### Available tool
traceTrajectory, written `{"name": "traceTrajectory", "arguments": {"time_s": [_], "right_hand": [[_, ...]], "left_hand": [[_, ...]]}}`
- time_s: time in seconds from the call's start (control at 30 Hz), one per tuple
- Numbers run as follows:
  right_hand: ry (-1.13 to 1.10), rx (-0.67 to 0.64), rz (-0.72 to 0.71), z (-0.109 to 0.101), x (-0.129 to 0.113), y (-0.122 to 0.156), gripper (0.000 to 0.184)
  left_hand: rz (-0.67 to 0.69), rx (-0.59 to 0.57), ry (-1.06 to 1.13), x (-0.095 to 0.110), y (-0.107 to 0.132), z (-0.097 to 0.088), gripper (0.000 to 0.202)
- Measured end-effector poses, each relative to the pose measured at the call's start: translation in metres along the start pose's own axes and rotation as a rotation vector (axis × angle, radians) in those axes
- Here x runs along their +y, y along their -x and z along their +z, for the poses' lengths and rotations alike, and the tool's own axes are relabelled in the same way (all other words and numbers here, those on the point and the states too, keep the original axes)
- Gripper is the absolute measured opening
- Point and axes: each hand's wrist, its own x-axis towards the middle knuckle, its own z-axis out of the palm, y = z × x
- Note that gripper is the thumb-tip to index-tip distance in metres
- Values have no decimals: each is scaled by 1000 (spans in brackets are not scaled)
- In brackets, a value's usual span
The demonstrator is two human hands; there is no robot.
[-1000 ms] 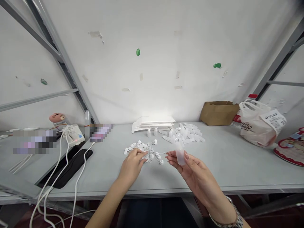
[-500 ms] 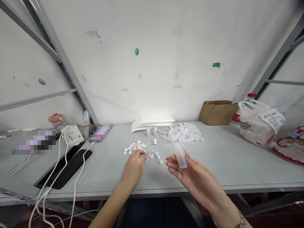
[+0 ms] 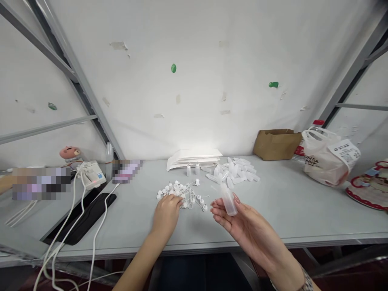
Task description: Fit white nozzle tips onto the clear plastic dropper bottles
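Two capped bottles [image 3: 188, 171] stand at twelve o'clock; uncapped bottles [image 3: 233, 169] remain at one. Right hand [image 3: 248, 228] fingers grip another bottle [image 3: 229, 201]; left hand [image 3: 166, 214], at loose caps [image 3: 176, 186]: grip unclear.

Through the head camera I see a grey table [image 3: 197, 232], with a scatter of white caps [image 3: 183, 188] around its middle and a heap of translucent bottles [image 3: 233, 169] farther right. Beyond the caps I have two small bottles [image 3: 197, 169] upright before a white stack [image 3: 194, 159] at the far side. A brown box [image 3: 276, 145] and a plastic bag [image 3: 323, 161] stand far right, a red-edged item [image 3: 368, 190] lies rightmost, and a flat black object [image 3: 95, 212] lies left.
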Motion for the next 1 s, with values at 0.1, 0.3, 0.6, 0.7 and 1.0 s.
{"name": "traceTrajectory", "arguments": {"time_s": [0.1, 0.3, 0.6, 0.7, 1.0], "right_hand": [[0, 7, -4, 0, 0, 0, 26], [15, 11, -11, -1, -1, -2, 25], [204, 2, -75, -3, 3, -7, 30], [410, 22, -114, -5, 11, -15, 28], [660, 85, -97, -24, 27, -41, 32]], "left_hand": [[-19, -5, 52, 0, -2, -1, 24], [-81, 25, 182, 0, -4, -5, 22], [-282, 151, 433, 7, -8, -27, 18], [-374, 162, 641, 12, -8, -32, 22], [-446, 159, 666, 3, -14, -19, 14]]}}
